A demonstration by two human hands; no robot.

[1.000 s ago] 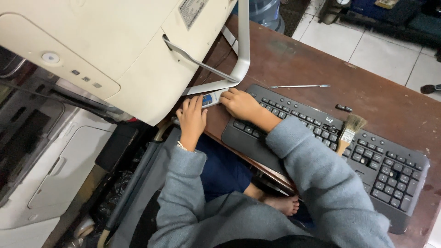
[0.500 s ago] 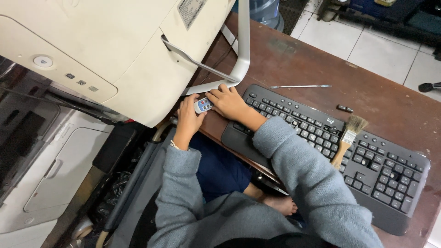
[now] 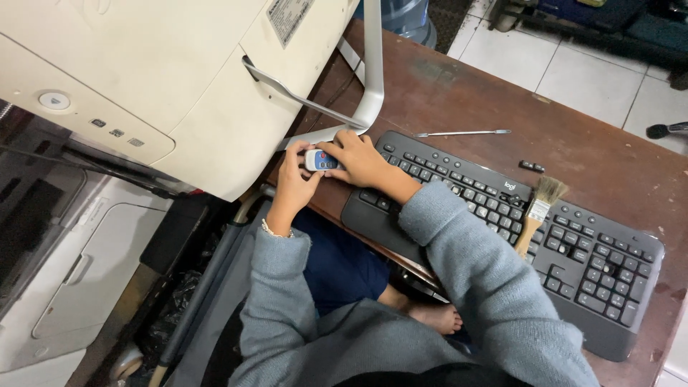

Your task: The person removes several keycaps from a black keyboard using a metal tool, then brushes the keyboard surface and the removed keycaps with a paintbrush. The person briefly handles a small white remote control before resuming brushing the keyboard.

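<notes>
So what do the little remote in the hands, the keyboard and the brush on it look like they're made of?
The small remote, held between the left hand and right hand, looks like smooth white plastic with coloured buttons. The keyboard seems matte black plastic, keys and wrist rest alike. The brush appears to have a pale wooden handle, a metal band and light bristles, though the band is small to judge.

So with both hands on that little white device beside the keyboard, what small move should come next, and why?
Probably keep the left hand steadying the small white device while the right hand presses or works its buttons. Both hands already pinch it over the brown desk edge, just ahead of the black keyboard, so it looks ready to operate.
</notes>
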